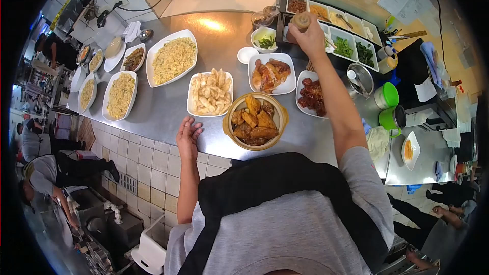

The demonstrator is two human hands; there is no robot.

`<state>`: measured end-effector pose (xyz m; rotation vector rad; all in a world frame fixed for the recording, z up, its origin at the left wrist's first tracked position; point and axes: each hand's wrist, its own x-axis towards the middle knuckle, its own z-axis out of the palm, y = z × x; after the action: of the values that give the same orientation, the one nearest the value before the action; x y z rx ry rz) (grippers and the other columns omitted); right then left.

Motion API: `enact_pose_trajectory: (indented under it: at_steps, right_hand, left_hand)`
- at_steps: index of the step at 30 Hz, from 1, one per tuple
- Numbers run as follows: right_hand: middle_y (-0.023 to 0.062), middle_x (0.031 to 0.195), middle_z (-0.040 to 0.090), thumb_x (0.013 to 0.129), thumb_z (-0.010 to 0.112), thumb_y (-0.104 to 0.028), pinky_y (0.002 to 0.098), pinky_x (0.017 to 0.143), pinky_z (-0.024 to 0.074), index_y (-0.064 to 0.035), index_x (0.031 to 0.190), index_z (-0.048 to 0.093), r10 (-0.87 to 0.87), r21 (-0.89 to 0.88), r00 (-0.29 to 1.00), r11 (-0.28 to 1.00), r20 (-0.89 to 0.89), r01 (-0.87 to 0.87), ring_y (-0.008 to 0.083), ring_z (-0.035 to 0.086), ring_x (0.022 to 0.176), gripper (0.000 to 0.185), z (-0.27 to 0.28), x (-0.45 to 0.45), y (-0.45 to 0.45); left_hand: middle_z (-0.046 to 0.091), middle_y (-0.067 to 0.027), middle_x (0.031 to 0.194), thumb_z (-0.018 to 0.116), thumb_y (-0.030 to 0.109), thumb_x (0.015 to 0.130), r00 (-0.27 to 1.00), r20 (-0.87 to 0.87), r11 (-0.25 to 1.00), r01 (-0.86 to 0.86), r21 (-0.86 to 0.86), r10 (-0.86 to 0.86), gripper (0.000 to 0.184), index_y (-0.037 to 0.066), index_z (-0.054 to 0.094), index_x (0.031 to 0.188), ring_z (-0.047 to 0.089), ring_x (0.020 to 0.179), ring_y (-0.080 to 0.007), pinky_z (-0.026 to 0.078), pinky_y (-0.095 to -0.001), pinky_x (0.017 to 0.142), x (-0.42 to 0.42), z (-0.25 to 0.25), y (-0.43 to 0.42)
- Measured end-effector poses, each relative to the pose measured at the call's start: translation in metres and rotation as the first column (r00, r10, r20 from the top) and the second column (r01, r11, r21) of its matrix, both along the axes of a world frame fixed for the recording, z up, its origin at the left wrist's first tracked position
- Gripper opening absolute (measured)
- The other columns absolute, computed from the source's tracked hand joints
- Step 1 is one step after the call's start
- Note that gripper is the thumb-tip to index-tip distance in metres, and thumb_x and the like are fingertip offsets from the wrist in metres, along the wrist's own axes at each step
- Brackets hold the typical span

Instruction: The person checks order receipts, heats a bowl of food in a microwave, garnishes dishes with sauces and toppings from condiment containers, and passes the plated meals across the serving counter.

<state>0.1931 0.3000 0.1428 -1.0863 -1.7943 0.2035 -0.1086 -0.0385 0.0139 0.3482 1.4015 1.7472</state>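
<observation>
My right hand (310, 38) reaches forward over the prep trays, its fingers wrapped round a small bottle (301, 21) with a yellowish-brown top. Below that arm are a plate of glazed dark meat (311, 97) and a square dish of roast chicken pieces (271, 74). My left hand (188, 136) is at the counter's front edge, holding nothing, with its fingers extended and slightly curled. Nearest to it is a white dish of pale fried strips (210, 93). Directly before me sits a clay pot (256, 121) filled with browned chunks in sauce.
Platters of fried rice (172, 58) stand on the left of the steel counter (214, 28). Ingredient trays with chopped greens (344, 46) line the back right. A steel pot (359, 80) and a green-lidded container (389, 94) stand at right. Other people work on both sides.
</observation>
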Motion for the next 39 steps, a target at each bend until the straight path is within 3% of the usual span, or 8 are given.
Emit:
enact_pose_trajectory:
  at_steps: [6,9,12,15,19,26,32,39]
  right_hand:
    - [0.0197,0.094,0.066,0.071,0.074,-0.037,0.041,0.076,0.0514,-0.0068,0.111,0.054,0.343,-0.355,0.894,0.906,0.289,-0.233,0.036,0.065,0.086,0.054,0.056,0.009,-0.062]
    - [0.0152,0.093,0.068,0.066,0.076,-0.031,0.0416,0.075,0.0531,-0.0119,0.11,0.056,0.477,-0.502,0.496,0.86,0.726,-0.091,0.0331,0.065,0.09,0.052,0.044,0.01,-0.064]
    - [0.0123,0.093,0.069,0.062,0.078,-0.024,0.04,0.074,0.0535,-0.0121,0.104,0.063,0.38,-0.422,0.251,0.896,0.89,0.139,0.0294,0.066,0.091,0.046,0.031,0.004,-0.077]
    - [0.0119,0.088,0.068,0.06,0.079,-0.027,0.0412,0.073,0.0529,-0.0112,0.104,0.061,0.443,-0.455,0.118,0.884,0.888,0.107,0.0294,0.066,0.087,0.05,0.026,-0.007,-0.093]
    - [0.0097,0.088,0.068,0.062,0.079,-0.026,0.0397,0.073,0.053,-0.0115,0.099,0.064,0.408,-0.424,0.189,0.904,0.893,0.052,0.0283,0.066,0.086,0.042,0.008,-0.025,-0.102]
    - [0.0128,0.094,0.069,0.07,0.074,-0.025,0.0367,0.073,0.0543,-0.0053,0.096,0.069,0.221,-0.306,0.281,0.901,0.934,0.309,0.0273,0.068,0.086,0.033,-0.003,0.002,-0.086]
    - [0.012,0.083,0.068,0.068,0.076,-0.031,0.041,0.069,0.0532,-0.0072,0.103,0.062,0.406,-0.458,0.315,0.882,0.858,0.109,0.0292,0.067,0.081,0.044,0.029,0.004,-0.143]
    - [0.0106,0.081,0.067,0.075,0.064,-0.018,0.0417,0.062,0.051,-0.0119,0.091,0.065,0.601,-0.582,0.145,0.799,0.786,-0.153,0.028,0.067,0.079,0.017,0.048,-0.011,-0.214]
  left_hand:
    - [0.059,-0.0112,0.111,0.051,0.017,0.096,0.999,0.033,1.0,0.004,-0.009,-0.003,0.032,-0.001,0.051,0.122,0.063,0.087,-0.019,0.054,-0.0281,0.072,-0.002,0.002,-0.002]
    - [0.059,-0.0114,0.109,0.051,0.015,0.095,0.996,-0.085,0.998,0.013,-0.055,-0.018,0.03,-0.001,0.053,0.121,0.062,0.085,-0.0175,0.054,-0.0273,0.068,-0.005,0.0,-0.005]
    - [0.06,-0.0112,0.106,0.051,0.012,0.095,0.979,-0.202,0.997,0.007,-0.081,-0.024,0.028,-0.002,0.054,0.119,0.062,0.082,-0.0158,0.054,-0.0265,0.064,-0.01,-0.004,-0.008]
    - [0.061,-0.0108,0.103,0.051,0.011,0.095,0.971,-0.24,0.998,0.01,-0.06,-0.025,0.027,-0.002,0.055,0.118,0.062,0.079,-0.015,0.054,-0.0263,0.063,-0.013,-0.009,-0.01]
    - [0.061,-0.0107,0.101,0.051,0.011,0.095,0.963,-0.263,0.997,0.035,-0.067,-0.052,0.026,-0.002,0.056,0.117,0.061,0.078,-0.0146,0.054,-0.0259,0.063,-0.014,-0.01,-0.011]
    - [0.062,-0.0097,0.1,0.051,0.01,0.094,0.966,-0.246,0.996,0.066,-0.055,-0.078,0.025,-0.002,0.057,0.115,0.061,0.08,-0.0147,0.052,-0.0256,0.068,-0.011,-0.007,-0.015]
    - [0.063,-0.0088,0.1,0.052,0.01,0.094,0.961,-0.252,0.992,0.097,-0.081,-0.114,0.023,0.0,0.06,0.113,0.061,0.078,-0.0141,0.051,-0.0249,0.067,-0.011,-0.005,-0.011]
    - [0.063,-0.0052,0.095,0.053,0.011,0.093,0.921,-0.183,0.939,0.329,-0.105,-0.343,0.022,0.002,0.061,0.111,0.061,0.076,-0.0107,0.049,-0.023,0.066,0.018,0.008,0.0]
